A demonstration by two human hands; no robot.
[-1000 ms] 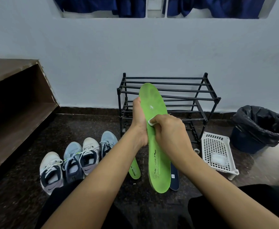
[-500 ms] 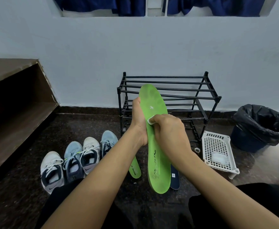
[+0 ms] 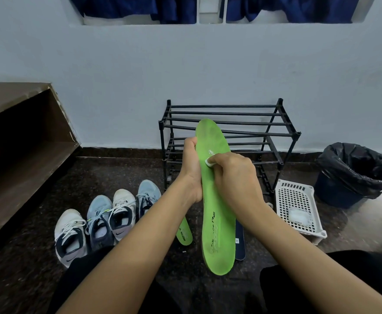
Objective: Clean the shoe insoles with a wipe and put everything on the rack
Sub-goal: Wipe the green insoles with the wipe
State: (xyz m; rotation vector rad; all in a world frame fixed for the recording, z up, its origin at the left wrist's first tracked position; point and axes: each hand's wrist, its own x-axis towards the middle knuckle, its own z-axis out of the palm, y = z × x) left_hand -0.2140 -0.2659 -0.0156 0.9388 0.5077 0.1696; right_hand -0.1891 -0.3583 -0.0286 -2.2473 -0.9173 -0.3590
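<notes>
Green insole: held upright in front of black rack, left hand fingers curled round its left edge
Wipe: white, pinched in right hand fingers, pressed on the insole's upper face
Floor: second green insole, dark insole, four shoes in a row; white basket near lined bin

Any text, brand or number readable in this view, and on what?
No text reads clearly.
Held green insole: dark print and pale logo, blurred.
Floor green insole: dark print, too small.
Dark blue insole: white tag, too small.
White packet: dark label, unreadable.
Sneakers: swoosh marks, no words.
</notes>
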